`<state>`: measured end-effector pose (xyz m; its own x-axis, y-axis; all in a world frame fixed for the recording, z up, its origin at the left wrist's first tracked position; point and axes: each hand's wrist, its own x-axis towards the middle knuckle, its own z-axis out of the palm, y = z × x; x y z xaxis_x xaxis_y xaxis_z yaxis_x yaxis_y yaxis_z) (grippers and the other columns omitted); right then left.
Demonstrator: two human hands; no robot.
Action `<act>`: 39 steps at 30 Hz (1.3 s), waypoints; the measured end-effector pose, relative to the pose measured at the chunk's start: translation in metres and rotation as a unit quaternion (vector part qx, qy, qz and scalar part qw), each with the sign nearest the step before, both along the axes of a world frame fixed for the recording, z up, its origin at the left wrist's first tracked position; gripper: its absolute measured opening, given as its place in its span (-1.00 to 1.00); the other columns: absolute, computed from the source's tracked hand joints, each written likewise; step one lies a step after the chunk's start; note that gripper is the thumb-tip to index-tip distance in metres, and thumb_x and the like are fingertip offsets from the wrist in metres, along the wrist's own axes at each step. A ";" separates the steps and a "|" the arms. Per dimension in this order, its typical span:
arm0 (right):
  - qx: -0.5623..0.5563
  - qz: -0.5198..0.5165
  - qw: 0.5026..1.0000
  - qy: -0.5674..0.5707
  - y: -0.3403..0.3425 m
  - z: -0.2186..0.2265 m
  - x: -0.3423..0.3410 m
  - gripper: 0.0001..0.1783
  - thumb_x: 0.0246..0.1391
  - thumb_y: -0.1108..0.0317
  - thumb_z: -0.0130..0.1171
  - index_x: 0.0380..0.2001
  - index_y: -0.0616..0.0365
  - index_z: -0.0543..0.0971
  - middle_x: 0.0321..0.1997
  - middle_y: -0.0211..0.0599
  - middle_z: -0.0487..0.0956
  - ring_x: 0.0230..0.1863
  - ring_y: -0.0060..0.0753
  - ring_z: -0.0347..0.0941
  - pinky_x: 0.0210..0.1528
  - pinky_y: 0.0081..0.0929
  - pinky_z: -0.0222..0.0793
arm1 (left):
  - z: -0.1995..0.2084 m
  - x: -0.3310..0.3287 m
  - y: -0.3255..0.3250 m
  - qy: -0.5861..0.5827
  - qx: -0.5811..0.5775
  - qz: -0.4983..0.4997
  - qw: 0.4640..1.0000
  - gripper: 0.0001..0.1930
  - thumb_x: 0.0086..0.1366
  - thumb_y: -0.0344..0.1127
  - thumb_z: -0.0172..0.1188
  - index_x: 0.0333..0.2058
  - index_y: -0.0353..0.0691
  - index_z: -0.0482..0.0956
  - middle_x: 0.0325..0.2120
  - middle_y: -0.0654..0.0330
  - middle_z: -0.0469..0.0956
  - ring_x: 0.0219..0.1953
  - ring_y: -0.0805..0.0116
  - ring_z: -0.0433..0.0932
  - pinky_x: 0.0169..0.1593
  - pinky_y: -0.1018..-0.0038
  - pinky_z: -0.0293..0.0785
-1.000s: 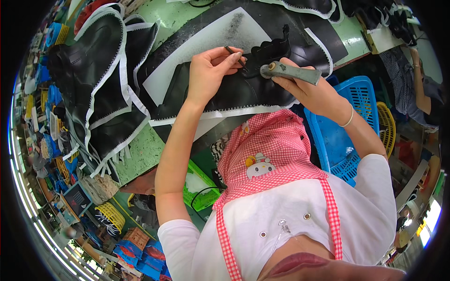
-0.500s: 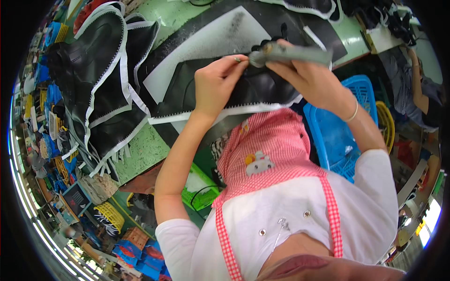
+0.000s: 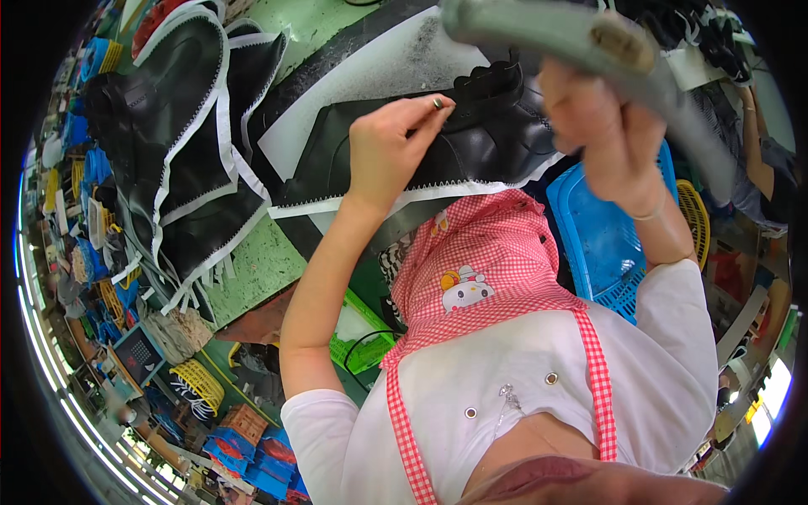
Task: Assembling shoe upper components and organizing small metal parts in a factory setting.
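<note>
My right hand is closed around the handle of a hammer, raised at the upper right; its grey head is smeared by motion, with a wooden oval in it. My left hand has thumb and forefinger pinched on a small metal piece, mostly hidden by the fingers. Beneath that hand lies a black leather upper, with a scalloped strap at its far edge and a white zigzag-stitched border along its near edge. It rests partly over a pale, black-specked board.
More black uppers with white borders are piled at the left of the green table. A blue plastic basket stands by my right side, a bright green one below the table edge. Another person's arm shows at far right.
The hammer has risen from beside my left fingers toward the upper right, along with my right hand. My left hand keeps its pinch in nearly the same place.
</note>
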<state>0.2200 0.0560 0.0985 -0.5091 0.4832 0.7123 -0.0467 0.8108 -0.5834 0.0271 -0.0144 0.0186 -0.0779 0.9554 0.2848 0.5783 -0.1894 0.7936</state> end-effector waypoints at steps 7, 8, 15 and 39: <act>-0.165 0.014 0.940 -0.297 -0.001 -0.052 0.015 -0.78 0.22 0.30 0.06 -0.18 0.21 0.52 -0.37 0.03 0.49 -0.34 0.07 0.46 -0.33 -0.23 0.37 | -0.008 -0.023 0.016 -0.312 -0.098 0.051 0.944 -0.66 0.45 -0.16 -0.07 -0.39 -0.32 0.44 -0.43 0.13 0.62 -0.39 0.36 0.61 -0.29 0.49 0.53; -0.189 0.011 0.948 -0.256 -0.004 -0.060 0.019 -0.78 0.23 0.28 0.06 -0.17 0.18 0.51 -0.40 0.03 0.49 -0.34 0.08 0.47 -0.35 -0.21 0.38 | -0.006 -0.027 0.017 -0.225 -0.045 0.066 0.971 -0.68 0.43 -0.15 -0.02 -0.42 -0.29 0.40 -0.48 0.16 0.59 -0.41 0.33 0.58 -0.30 0.44 0.50; -0.234 0.005 0.931 -0.280 -0.011 -0.071 0.028 -0.78 0.25 0.19 0.05 -0.16 0.07 0.47 -0.50 -0.06 0.51 -0.47 0.13 0.46 -0.41 -0.12 0.38 | -0.004 -0.028 0.025 0.331 0.024 -0.042 0.942 -0.59 0.14 -0.03 0.30 -0.48 -0.21 0.32 -0.51 0.16 0.36 -0.41 0.11 0.42 -0.33 0.25 0.30; 0.042 -0.222 0.943 -0.246 0.157 -0.099 0.012 -0.62 -0.16 0.34 0.32 -0.27 0.14 0.41 -0.35 -0.17 0.54 -0.24 -0.05 0.47 -0.23 -0.20 0.40 | 0.120 -0.055 -0.010 0.250 0.016 0.110 0.962 -0.62 0.10 -0.23 0.38 -0.51 -0.24 0.29 -0.67 0.13 0.28 -0.65 0.26 0.24 -0.53 0.35 0.24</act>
